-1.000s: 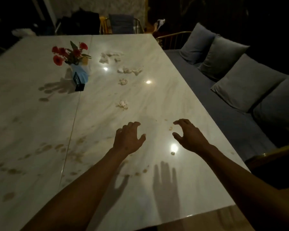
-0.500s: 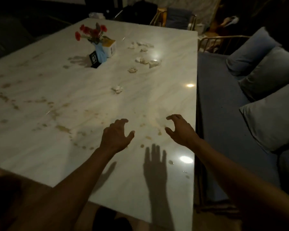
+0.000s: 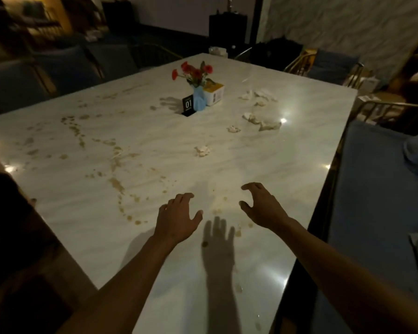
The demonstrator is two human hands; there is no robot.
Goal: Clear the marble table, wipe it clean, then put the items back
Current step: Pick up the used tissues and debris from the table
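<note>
Though dimly lit, shows a white marble counter [image 3: 299, 150] streaked with brownish smears and drips. Left hand [image 3: 176, 219] and right hand [image 3: 263, 208] hover side by side above the near edge, fingers loosely curled and spread, holding nothing, casting a hand shadow between them.

Well beyond both hands, near the middle: a blue vase [image 3: 199, 101] of red flowers [image 3: 194, 72], touching a white and yellow box [image 3: 214, 93] on its right and a small black sign [image 3: 187, 105] marked "01" on its left. Ahead of the right hand, several crumpled tissues [image 3: 261, 121], the nearest tissue [image 3: 202, 150] lying alone, closest to the hands.

Likely handling: tissues weightless and soft, perhaps damp, best pinched or scooped together. Vase probably light but top-heavy and breakable, best gripped round the body and kept upright. Box stiff, taken by its sides. Sign light, lifted by its edges.

Polished stone, probably slippery where wet. To the right of the hands, a blue sofa [image 3: 362, 213]; beyond the counter, chairs [image 3: 323, 66] and a dark room.
</note>
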